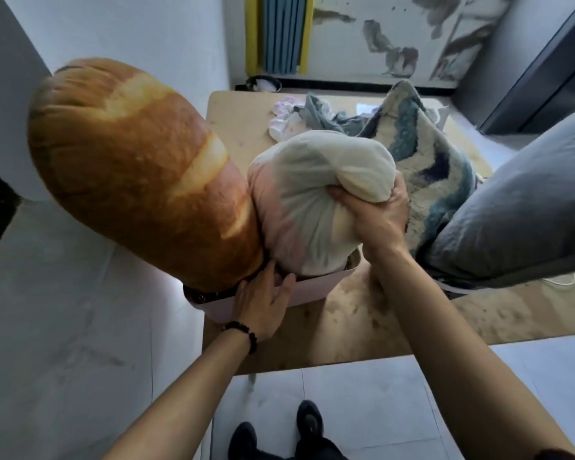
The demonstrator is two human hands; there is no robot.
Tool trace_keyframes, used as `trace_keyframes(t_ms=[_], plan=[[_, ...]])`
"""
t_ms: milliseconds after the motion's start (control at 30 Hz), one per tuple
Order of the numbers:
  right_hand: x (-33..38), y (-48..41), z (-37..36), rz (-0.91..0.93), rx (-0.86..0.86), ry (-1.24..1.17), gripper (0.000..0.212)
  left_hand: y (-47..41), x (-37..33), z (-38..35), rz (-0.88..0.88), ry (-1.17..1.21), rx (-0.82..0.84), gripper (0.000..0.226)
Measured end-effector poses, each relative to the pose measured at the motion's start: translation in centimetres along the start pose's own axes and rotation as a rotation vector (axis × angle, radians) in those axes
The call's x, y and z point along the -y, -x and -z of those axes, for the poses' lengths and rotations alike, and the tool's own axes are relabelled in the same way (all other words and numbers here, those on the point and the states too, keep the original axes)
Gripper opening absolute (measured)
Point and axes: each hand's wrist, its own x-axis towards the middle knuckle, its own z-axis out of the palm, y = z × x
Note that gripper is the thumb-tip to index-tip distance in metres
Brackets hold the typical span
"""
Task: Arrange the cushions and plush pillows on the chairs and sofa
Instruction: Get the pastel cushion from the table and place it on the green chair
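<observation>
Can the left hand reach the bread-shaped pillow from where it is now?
Probably yes. The left hand rests on the pink basket rim, right beside the bread-shaped pillow base, with nothing between them.

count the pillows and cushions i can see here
4: bread-shaped pillow at left, white and pink pillow gripped by the right hand, blue patterned cushion behind, grey pillow right. Others may be hidden.

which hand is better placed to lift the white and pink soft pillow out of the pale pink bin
Right. The right hand already grips a bunched fold of the white and pink soft pillow. The left hand lies flat on the rim of the pale pink bin, beside the bread-loaf plush pillow, likely steadying it.
</observation>
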Motion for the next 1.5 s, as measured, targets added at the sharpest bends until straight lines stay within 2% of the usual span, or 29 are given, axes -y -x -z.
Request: trace_keyframes(t_ms=[67, 200, 300, 367, 400, 500, 567, 667, 833, 900, 933, 1000, 1100, 1167, 1300, 1500], plan=[[1.8, 0.5, 0.5, 0.040, -0.014, -0.061, 0.068, -0.1, -0.3, 0.6, -0.001, 0.034, -0.012, 0.063], [5.8, 2.0, 1.8, 0.165, -0.017, -0.142, 0.063, -0.2, -1.2, 1.1, 0.048, 0.257, 0.003, 0.058], [9.1, 3.2, 3.8, 0.200, -0.055, -0.228, 0.065, -1.0, -3.0, 1.7, 0.132, 0.601, -0.068, 0.083], [10.9, 4.4, 5.3, 0.198, -0.073, -0.298, 0.071, -1.8, -4.9, 2.5, 0.182, 0.829, -0.096, 0.067], [11.5, 5.1, 6.0, 0.208, -0.077, -0.331, 0.074, -2.2, -5.7, 3.1, 0.158, 0.892, -0.122, 0.066], [12.6, 7.6, 8.3, 0.206, -0.111, -0.448, 0.068, -3.1, -6.2, 3.4, 0.059, 1.032, -0.225, 0.090], [12.4, 9.6, 10.4, 0.174, -0.161, -0.518, 0.059, -2.6, -7.0, 3.3, -0.009, 1.067, -0.273, 0.085], [11.0, 13.6, 14.3, 0.157, -0.236, -0.520, 0.054, -0.2, -9.9, 2.5, -0.166, 1.006, -0.279, 0.064], [7.4, 21.0, 21.1, 0.143, -0.439, -0.438, 0.075, 6.3, -13.5, -3.0, -0.195, 0.802, -0.255, 0.060], [6.0, 24.4, 24.6, 0.134, -0.529, -0.435, 0.089, 9.0, -15.2, -5.4, -0.262, 0.757, -0.242, 0.055], [5.3, 26.1, 26.5, 0.133, -0.572, -0.443, 0.088, 10.1, -16.0, -6.6, -0.301, 0.741, -0.231, 0.052], [4.4, 29.4, 30.2, 0.120, -0.645, -0.463, 0.087, 12.5, -17.9, -9.1, -0.381, 0.708, -0.173, 0.053], [3.5, 34.5, 35.6, 0.135, -0.776, -0.498, 0.098, 16.8, -21.0, -13.5, -0.522, 0.676, -0.083, 0.048], [3.0, 38.1, 39.4, 0.150, -0.870, -0.528, 0.090, 20.3, -23.5, -17.3, -0.587, 0.662, -0.025, 0.048], [2.0, 46.7, 48.3, 0.154, -0.977, -0.523, 0.090, 29.6, -28.2, -27.0, -0.647, 0.555, 0.136, 0.028], [2.7, 58.2, 62.1, 0.150, -1.123, -0.471, 0.097, 44.2, -35.9, -39.8, -0.722, 0.496, 0.357, 0.030]])
